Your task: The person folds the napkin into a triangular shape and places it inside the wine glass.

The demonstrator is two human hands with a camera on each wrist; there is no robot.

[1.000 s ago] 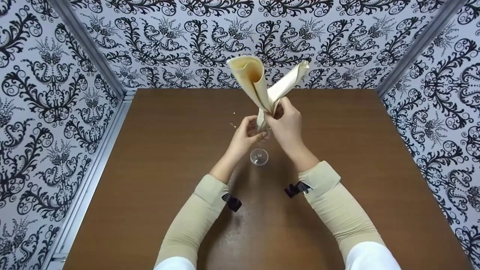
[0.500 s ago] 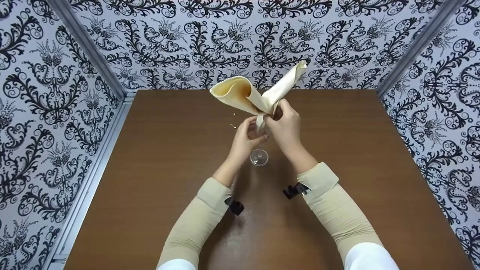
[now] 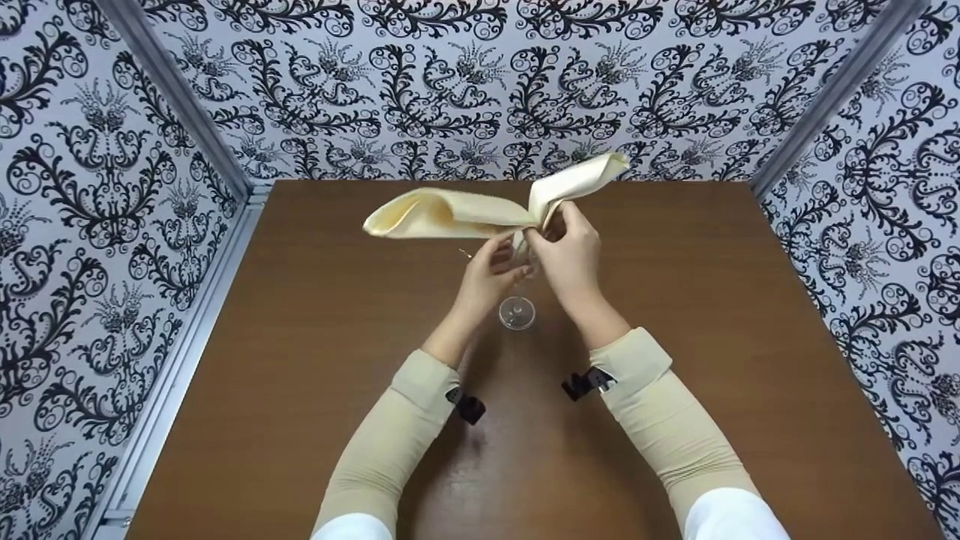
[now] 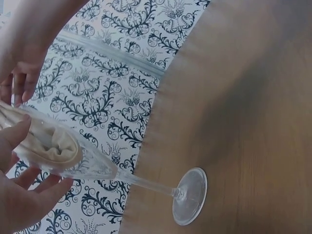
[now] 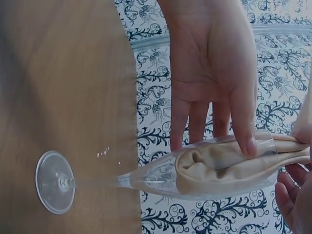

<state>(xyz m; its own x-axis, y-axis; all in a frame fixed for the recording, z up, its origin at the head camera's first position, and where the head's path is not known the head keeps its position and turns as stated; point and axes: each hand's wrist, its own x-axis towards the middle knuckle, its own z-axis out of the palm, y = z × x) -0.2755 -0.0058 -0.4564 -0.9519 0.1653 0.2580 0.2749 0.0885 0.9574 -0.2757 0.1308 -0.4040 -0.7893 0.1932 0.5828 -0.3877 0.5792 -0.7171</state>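
Note:
A cream cloth napkin [image 3: 472,214] stands out of a clear champagne flute, its bunched lower end [image 5: 209,168] inside the bowl. One rolled wing lies out to the left; a narrower one [image 3: 574,180] slants up to the right. My left hand [image 3: 484,281] grips the flute's bowl [image 5: 158,178], thumb on one side and fingers on the other. At the rim, my right hand [image 3: 576,251] pinches the gathered napkin between thumb and fingers. The flute's round foot [image 4: 190,196] is on the table, below both hands.
The brown wooden table [image 3: 337,337] reaches a patterned back wall [image 3: 480,75] and side walls. A metal rail [image 3: 180,337] runs along its left edge. Black wrist cameras [image 3: 471,410] stick out from the sleeves.
The napkin's left wing has folded down from nearly upright to almost level, out to the left. The right wing has tipped slightly lower. Both hands stay nearly in place.

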